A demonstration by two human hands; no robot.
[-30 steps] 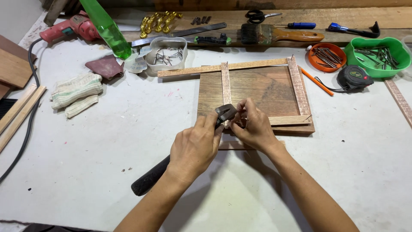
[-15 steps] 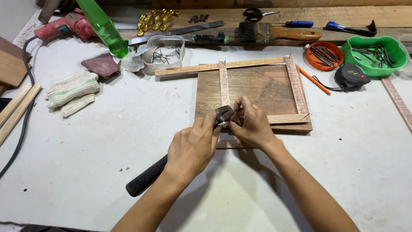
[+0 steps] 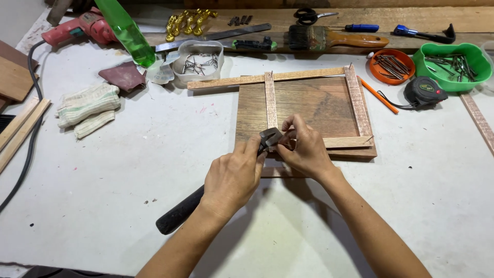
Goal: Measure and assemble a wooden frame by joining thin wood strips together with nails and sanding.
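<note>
Gripping the hammer (image 3: 206,198) close under its head, the left hand (image 3: 234,175) sets it at the frame (image 3: 309,110) corner; its handle runs back down-left. Just right, the right hand (image 3: 304,149) pinches something there, too small to tell. Clear tub (image 3: 198,62), orange dish (image 3: 392,67) and green tub (image 3: 453,64) hold nails

A white desk (image 3: 103,206) fills nearly the whole view; its painted top is scuffed and faintly stained, with small pink marks near the middle. Along the far edge runs a raised wooden ledge (image 3: 453,18) of pale, bare timber. At the upper left corner a strip of light wall (image 3: 15,18) shows. The light is soft and even, throwing only faint, blurred shadows across the surface.
</note>
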